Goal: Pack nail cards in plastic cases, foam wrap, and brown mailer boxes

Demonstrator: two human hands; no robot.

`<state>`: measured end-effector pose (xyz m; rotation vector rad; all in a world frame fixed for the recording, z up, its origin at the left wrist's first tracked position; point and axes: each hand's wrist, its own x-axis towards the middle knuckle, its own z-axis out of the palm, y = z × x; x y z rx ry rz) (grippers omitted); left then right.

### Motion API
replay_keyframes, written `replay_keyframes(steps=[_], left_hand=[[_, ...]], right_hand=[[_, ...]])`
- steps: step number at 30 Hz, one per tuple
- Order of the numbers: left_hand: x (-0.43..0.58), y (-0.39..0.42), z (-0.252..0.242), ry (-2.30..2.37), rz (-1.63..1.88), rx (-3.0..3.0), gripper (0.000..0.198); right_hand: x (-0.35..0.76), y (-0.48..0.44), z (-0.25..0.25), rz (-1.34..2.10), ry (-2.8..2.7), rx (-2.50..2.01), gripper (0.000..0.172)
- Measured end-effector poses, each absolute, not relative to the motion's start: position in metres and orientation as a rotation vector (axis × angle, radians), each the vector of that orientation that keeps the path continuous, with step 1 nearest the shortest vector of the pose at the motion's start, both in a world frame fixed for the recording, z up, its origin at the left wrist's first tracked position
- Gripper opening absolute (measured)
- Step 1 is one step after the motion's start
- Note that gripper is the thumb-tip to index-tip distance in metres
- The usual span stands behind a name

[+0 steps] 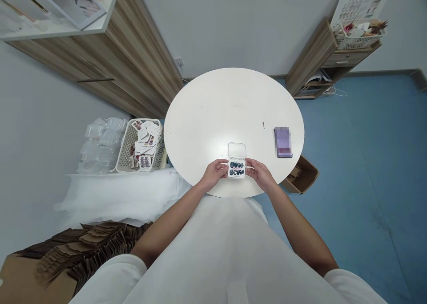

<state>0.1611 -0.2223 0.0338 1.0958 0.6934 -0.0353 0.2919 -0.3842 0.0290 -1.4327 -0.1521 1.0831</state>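
Observation:
Near the front edge of the white table, a small clear plastic case [236,151] stands with its lid tipped back, away from me. Inside its base lies a white card bearing several dark, glossy press-on nails [236,165] in two rows. My left hand [214,174] grips the left side of the case, fingertips on its edge. On the opposite side, my right hand [261,173] holds the right edge with thumb and fingers. The undersides of the fingers are partly hidden by the case.
The oval white table [230,103] carries a purple box-like item [283,142], pixelated, at right. Left of it stand a white basket [124,155] of cards and stacked clear plastic cases [102,143]. Folded brown cardboard [83,250] lies lower left; an open carton [308,175] sits under the right edge.

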Motion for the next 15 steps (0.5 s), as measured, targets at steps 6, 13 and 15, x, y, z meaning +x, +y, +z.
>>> replay_keyframes(steps=[6,13,15], left_hand=[[0.158,-0.223,0.039,0.67,-0.084,1.074,0.041],[0.156,-0.221,0.039,0.654,-0.113,1.033,0.04],[0.156,-0.221,0.04,0.647,-0.115,1.018,0.039]], right_hand=[[0.299,-0.375,0.035,1.156,-0.069,-1.346,0.037],[0.299,-0.373,0.04,1.139,-0.018,-1.212,0.035],[0.299,-0.373,0.042,1.123,-0.026,-1.185,0.034]])
